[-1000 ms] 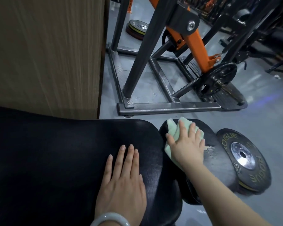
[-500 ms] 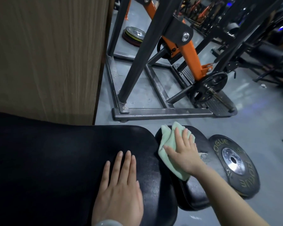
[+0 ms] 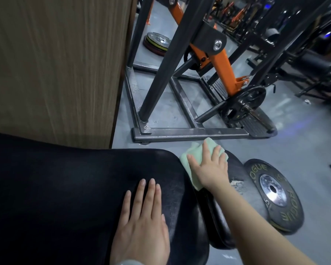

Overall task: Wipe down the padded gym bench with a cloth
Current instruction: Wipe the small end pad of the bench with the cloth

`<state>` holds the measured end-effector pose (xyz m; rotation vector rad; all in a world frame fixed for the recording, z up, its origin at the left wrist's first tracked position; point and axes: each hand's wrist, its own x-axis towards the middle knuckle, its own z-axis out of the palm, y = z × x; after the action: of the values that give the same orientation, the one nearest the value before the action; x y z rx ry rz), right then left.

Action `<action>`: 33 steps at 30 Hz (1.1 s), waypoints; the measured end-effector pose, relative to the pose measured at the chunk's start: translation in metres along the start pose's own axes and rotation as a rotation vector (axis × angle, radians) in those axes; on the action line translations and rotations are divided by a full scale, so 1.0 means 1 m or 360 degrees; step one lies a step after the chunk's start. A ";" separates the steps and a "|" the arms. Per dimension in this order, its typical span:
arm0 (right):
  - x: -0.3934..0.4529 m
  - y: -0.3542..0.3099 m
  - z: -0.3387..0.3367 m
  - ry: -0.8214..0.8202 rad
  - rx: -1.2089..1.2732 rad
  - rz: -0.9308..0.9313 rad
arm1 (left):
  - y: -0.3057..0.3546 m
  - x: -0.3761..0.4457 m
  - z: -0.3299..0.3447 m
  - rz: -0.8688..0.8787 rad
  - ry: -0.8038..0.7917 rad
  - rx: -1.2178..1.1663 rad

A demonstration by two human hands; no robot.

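Head view, nearest first: the left hand (image 3: 141,224) lies flat, palm down, on the large black padded section of the counter (image 3: 65,188), its fingers straight and close together, holding nothing. Just beyond and to the right, past the gap at the big pad's rounded end, sits the counter's smaller black pad (image 3: 235,169), its surface scuffed and torn pale near its right edge. The right hand (image 3: 210,169) reaches across to it with fingers spread wide and straight, pressing a pale green cloth (image 3: 195,152) flat against the top of this small pad; the cloth bunches out beyond the fingertips and hangs down along the pad's left side beneath the thumb. To the right of the small pad, a black weight plate (image 3: 275,196) with yellow lettering and a shiny metal hub lies on the grey floor (image 3: 304,150). Behind the counter on the left stands a wood-grain panel (image 3: 55,64). Farther off, a dark steel machine frame (image 3: 189,133) rests on the floor with an orange arm (image 3: 224,67) and a small black plate (image 3: 245,104) mounted on it. A stack of plates (image 3: 157,43) lies beyond the frame.
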<state>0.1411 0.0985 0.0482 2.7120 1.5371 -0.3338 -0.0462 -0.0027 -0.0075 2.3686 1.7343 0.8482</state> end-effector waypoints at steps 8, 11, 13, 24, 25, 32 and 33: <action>0.003 0.004 -0.003 -0.0104 -0.0079 0.0137 | 0.000 0.002 -0.001 -0.0009 -0.0054 -0.0003; 0.020 -0.017 0.002 -0.0060 -0.0081 0.0157 | -0.001 0.001 0.000 0.0005 -0.0048 0.0015; 0.024 -0.028 0.008 0.0039 -0.0106 0.0159 | 0.000 0.001 0.001 0.0010 -0.0033 0.0015; -0.012 0.008 0.011 0.0117 -0.0068 -0.0005 | 0.000 0.002 -0.001 -0.0010 -0.0024 -0.0028; -0.003 0.004 0.009 0.0077 -0.0078 0.0001 | -0.001 0.002 -0.002 -0.0002 -0.0034 -0.0025; -0.020 0.010 0.009 0.0131 0.0055 0.0016 | -0.001 0.002 -0.002 0.0001 -0.0025 -0.0009; -0.034 0.016 0.012 0.0180 0.0056 0.0035 | 0.000 0.002 -0.002 0.0000 -0.0020 -0.0001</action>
<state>0.1361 0.0601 0.0410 2.8182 1.5406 -0.2127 -0.0470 -0.0014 -0.0055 2.3685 1.7290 0.8319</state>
